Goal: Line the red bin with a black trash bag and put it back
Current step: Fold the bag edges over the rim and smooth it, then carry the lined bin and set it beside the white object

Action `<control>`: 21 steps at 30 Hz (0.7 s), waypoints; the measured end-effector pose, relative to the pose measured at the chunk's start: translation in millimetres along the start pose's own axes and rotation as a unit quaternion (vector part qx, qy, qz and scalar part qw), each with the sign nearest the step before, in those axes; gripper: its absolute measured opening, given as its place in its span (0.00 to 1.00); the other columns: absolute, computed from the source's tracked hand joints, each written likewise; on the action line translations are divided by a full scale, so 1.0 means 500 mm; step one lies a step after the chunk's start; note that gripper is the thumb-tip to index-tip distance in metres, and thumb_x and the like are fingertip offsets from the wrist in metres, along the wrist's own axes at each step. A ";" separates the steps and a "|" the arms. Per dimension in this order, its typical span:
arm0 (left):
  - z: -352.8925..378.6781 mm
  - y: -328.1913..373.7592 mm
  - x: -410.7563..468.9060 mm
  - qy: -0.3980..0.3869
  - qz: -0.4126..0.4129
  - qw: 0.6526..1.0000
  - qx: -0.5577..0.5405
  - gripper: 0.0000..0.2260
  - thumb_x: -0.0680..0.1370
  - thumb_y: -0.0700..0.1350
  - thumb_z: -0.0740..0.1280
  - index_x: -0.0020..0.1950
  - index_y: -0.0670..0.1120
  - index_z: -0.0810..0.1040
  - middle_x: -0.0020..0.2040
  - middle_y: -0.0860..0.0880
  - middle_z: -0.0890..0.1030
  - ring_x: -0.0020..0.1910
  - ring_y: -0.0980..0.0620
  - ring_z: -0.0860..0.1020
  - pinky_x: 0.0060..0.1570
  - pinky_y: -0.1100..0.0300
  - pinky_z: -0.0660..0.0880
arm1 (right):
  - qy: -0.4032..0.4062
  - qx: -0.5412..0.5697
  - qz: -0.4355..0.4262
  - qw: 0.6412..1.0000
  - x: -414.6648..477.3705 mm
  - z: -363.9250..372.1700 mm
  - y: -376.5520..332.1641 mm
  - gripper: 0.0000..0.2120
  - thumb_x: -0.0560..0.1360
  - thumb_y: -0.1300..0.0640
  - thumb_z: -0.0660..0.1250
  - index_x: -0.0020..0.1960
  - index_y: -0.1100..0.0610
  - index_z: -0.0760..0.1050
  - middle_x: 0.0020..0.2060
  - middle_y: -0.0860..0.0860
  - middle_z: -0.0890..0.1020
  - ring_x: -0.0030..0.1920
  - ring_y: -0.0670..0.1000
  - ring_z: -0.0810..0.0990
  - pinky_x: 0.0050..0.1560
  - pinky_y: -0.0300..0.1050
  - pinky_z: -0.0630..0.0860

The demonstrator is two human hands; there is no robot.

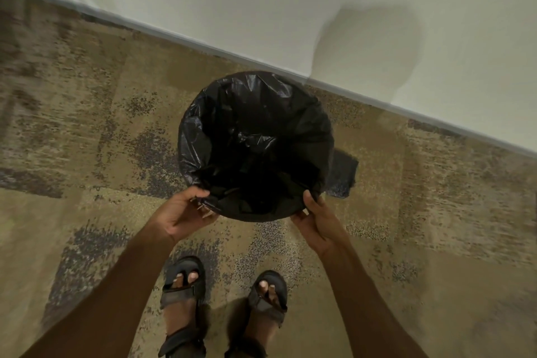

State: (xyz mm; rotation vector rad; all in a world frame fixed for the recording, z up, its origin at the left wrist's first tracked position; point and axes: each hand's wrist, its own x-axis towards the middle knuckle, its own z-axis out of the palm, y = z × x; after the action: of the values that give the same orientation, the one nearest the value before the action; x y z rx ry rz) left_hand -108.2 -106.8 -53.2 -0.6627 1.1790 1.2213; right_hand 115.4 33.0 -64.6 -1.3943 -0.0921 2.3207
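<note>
A round bin stands in front of me, seen from straight above, and a black trash bag (pixel 255 142) covers its whole mouth and rim, so none of the red shows. The bag hangs crinkled down inside. My left hand (pixel 186 213) grips the bag-covered rim at its near left edge. At the near right edge my right hand (pixel 318 221) holds the rim, thumb over the top. Whether the bin rests on the floor or hangs in my hands I cannot tell.
Patterned beige and grey carpet (pixel 87 131) spreads all around. A white wall (pixel 319 9) with a baseboard runs diagonally just behind the bin. My two sandalled feet (pixel 223 299) stand close below the bin.
</note>
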 end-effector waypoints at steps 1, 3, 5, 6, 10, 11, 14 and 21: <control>0.003 -0.003 -0.001 0.003 0.003 1.000 0.001 0.13 0.66 0.34 0.65 0.49 0.43 0.74 0.46 0.44 0.79 0.47 0.47 0.77 0.44 0.51 0.76 | 0.008 -0.009 -0.003 1.000 0.001 -0.001 0.000 0.10 0.78 0.65 0.61 0.55 0.55 0.75 0.50 0.53 0.85 0.51 0.54 0.83 0.46 0.50 0.82; 0.006 -0.010 -0.005 0.011 0.012 1.000 0.009 0.11 0.68 0.34 0.65 0.48 0.43 0.74 0.46 0.45 0.78 0.47 0.49 0.76 0.46 0.52 0.73 | 0.037 -0.041 0.002 0.999 -0.004 0.000 -0.002 0.08 0.76 0.64 0.64 0.50 0.52 0.75 0.54 0.52 0.82 0.53 0.53 0.79 0.49 0.50 0.77; 0.003 -0.012 -0.012 0.031 0.032 0.999 0.030 0.08 0.72 0.34 0.65 0.48 0.44 0.75 0.48 0.45 0.78 0.49 0.49 0.76 0.49 0.51 0.74 | 0.067 -0.068 0.002 0.995 -0.013 -0.001 -0.004 0.07 0.75 0.62 0.67 0.50 0.51 0.75 0.58 0.52 0.79 0.55 0.53 0.78 0.55 0.50 0.74; 0.001 -0.011 -0.018 0.041 0.047 0.997 0.044 0.08 0.72 0.34 0.66 0.49 0.45 0.75 0.49 0.45 0.79 0.51 0.48 0.76 0.51 0.49 0.74 | 0.076 -0.079 -0.006 0.994 -0.022 -0.002 -0.005 0.10 0.74 0.61 0.68 0.54 0.52 0.75 0.59 0.52 0.79 0.57 0.53 0.78 0.58 0.52 0.73; 0.003 0.014 -0.054 0.106 0.125 0.978 0.127 0.09 0.70 0.43 0.73 0.49 0.48 0.78 0.51 0.49 0.81 0.57 0.48 0.77 0.57 0.48 0.73 | 0.130 -0.192 -0.066 0.971 -0.065 0.010 -0.004 0.25 0.71 0.54 0.73 0.65 0.53 0.68 0.58 0.51 0.78 0.59 0.52 0.77 0.63 0.57 0.71; 0.005 0.022 -0.061 0.141 0.148 0.967 0.150 0.12 0.71 0.47 0.73 0.52 0.47 0.78 0.53 0.49 0.81 0.57 0.48 0.77 0.56 0.50 0.73 | 0.161 -0.220 -0.085 0.958 -0.073 0.016 -0.001 0.26 0.71 0.52 0.74 0.64 0.54 0.68 0.57 0.51 0.77 0.58 0.52 0.77 0.61 0.56 0.73; 0.015 0.050 -0.069 0.254 0.227 0.920 0.197 0.16 0.71 0.50 0.74 0.55 0.44 0.78 0.55 0.44 0.80 0.54 0.46 0.79 0.49 0.54 0.76 | 0.246 -0.273 -0.137 0.920 -0.080 0.037 0.006 0.26 0.71 0.50 0.74 0.63 0.58 0.69 0.54 0.53 0.77 0.54 0.53 0.77 0.54 0.53 0.77; 0.052 0.091 -0.066 0.239 0.242 0.897 0.283 0.19 0.69 0.37 0.76 0.59 0.37 0.79 0.51 0.41 0.83 0.46 0.46 0.81 0.44 0.55 0.78 | 0.228 -0.313 -0.174 0.906 -0.065 0.083 0.010 0.16 0.74 0.65 0.69 0.61 0.63 0.74 0.53 0.60 0.82 0.53 0.58 0.82 0.53 0.58 0.80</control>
State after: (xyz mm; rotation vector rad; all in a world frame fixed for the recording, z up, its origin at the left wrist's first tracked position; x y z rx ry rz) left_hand -140.1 -82.8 -5.9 -0.2219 2.1036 1.0461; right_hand 91.5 22.2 -18.8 -1.9870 -0.9282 1.6743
